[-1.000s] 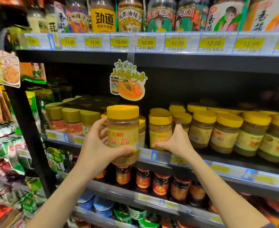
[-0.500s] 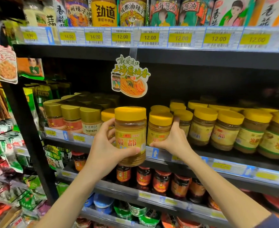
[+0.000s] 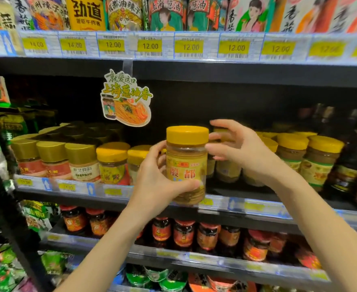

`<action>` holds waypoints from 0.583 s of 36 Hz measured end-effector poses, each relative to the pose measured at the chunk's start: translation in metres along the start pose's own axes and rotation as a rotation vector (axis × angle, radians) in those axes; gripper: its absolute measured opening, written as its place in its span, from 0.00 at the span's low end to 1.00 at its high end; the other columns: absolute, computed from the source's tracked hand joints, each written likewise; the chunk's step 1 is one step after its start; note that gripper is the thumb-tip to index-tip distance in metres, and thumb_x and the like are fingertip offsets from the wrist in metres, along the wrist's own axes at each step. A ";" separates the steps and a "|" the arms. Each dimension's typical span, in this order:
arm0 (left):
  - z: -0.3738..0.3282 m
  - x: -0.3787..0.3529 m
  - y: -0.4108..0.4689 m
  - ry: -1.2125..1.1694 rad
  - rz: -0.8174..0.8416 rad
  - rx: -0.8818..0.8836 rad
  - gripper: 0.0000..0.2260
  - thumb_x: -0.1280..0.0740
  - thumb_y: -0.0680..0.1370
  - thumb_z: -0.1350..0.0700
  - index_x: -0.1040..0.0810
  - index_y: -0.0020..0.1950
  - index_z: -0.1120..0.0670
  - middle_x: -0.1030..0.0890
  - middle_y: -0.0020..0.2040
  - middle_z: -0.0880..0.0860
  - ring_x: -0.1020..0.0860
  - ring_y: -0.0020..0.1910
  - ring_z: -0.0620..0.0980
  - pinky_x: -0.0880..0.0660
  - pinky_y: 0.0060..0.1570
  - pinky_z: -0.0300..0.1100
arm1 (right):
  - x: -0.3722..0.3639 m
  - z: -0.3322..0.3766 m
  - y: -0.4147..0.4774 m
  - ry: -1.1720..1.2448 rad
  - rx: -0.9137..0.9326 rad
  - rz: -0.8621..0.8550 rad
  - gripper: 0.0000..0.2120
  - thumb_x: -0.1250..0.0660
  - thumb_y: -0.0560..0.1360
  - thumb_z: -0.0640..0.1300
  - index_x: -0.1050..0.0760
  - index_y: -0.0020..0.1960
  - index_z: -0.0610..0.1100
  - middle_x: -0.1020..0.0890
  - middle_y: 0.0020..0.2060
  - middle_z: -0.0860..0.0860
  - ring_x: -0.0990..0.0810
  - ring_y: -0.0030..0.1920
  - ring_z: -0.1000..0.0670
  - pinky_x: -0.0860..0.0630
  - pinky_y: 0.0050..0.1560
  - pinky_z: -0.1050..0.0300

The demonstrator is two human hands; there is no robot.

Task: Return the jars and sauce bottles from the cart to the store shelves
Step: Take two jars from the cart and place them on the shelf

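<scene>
Forearms reach up from the bottom edge toward store shelving. The left hand (image 3: 154, 182) wraps a clear plastic jar with a yellow screw lid and red-lettered yellow label (image 3: 186, 165), held upright in front of the middle shelf's edge (image 3: 257, 207). The right hand (image 3: 239, 150) hovers just beside the jar's lid, fingers spread wide, gripping nothing. Behind stand rows of similar yellow-lidded jars (image 3: 318, 161) and gold-capped jars (image 3: 53, 160). Above hangs a noodle-picture paper sign (image 3: 127, 100) under yellow price tags (image 3: 191, 47).

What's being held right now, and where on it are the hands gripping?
The left hand grips the yellow-lidded jar around its lower body. The right hand is open beside the lid, holding nothing.
</scene>
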State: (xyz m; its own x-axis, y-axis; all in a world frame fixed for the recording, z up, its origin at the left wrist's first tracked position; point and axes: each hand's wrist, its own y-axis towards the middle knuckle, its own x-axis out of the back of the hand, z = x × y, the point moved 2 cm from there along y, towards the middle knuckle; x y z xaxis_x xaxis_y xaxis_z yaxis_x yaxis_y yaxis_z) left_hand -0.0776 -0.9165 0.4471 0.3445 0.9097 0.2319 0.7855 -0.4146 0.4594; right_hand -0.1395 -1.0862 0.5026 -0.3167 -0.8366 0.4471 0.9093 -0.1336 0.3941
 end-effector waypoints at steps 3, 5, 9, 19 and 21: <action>-0.005 -0.022 0.004 -0.003 0.022 -0.037 0.40 0.20 0.59 0.60 0.36 0.64 0.43 0.24 0.55 0.41 0.24 0.53 0.33 0.26 0.46 0.24 | 0.006 0.004 -0.004 -0.074 0.000 0.050 0.40 0.29 0.57 0.59 0.34 0.67 0.52 0.22 0.54 0.59 0.20 0.51 0.60 0.21 0.48 0.65; -0.007 -0.034 0.005 -0.013 0.036 -0.056 0.40 0.20 0.58 0.59 0.36 0.64 0.44 0.24 0.54 0.40 0.24 0.52 0.30 0.28 0.44 0.23 | 0.011 0.003 -0.004 -0.114 0.006 0.017 0.38 0.28 0.56 0.59 0.32 0.65 0.51 0.22 0.52 0.60 0.21 0.50 0.62 0.21 0.44 0.69; -0.008 -0.053 0.006 0.022 0.038 -0.089 0.42 0.19 0.57 0.55 0.34 0.67 0.47 0.23 0.59 0.44 0.24 0.58 0.41 0.24 0.55 0.35 | 0.024 -0.005 -0.007 -0.183 -0.003 -0.063 0.38 0.28 0.53 0.63 0.29 0.60 0.50 0.20 0.51 0.56 0.20 0.50 0.58 0.20 0.45 0.63; -0.009 -0.068 0.013 0.113 0.075 -0.186 0.43 0.27 0.58 0.39 0.40 0.70 0.42 0.27 0.61 0.38 0.26 0.61 0.41 0.23 0.57 0.47 | 0.039 -0.008 -0.006 -0.234 0.051 -0.183 0.43 0.27 0.52 0.62 0.29 0.64 0.46 0.22 0.54 0.54 0.21 0.53 0.56 0.20 0.47 0.62; -0.010 -0.065 0.015 0.157 0.112 -0.221 0.43 0.29 0.62 0.38 0.44 0.73 0.44 0.29 0.66 0.41 0.28 0.65 0.42 0.25 0.60 0.48 | 0.040 -0.005 -0.003 -0.215 0.068 -0.194 0.42 0.27 0.53 0.60 0.29 0.64 0.47 0.23 0.53 0.56 0.22 0.52 0.58 0.21 0.45 0.64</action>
State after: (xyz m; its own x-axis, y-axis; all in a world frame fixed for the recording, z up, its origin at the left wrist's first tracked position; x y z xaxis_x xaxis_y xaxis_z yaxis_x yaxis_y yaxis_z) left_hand -0.0933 -0.9819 0.4473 0.3252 0.8505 0.4134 0.6106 -0.5227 0.5950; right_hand -0.1533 -1.1222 0.5151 -0.5391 -0.6659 0.5156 0.8086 -0.2381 0.5380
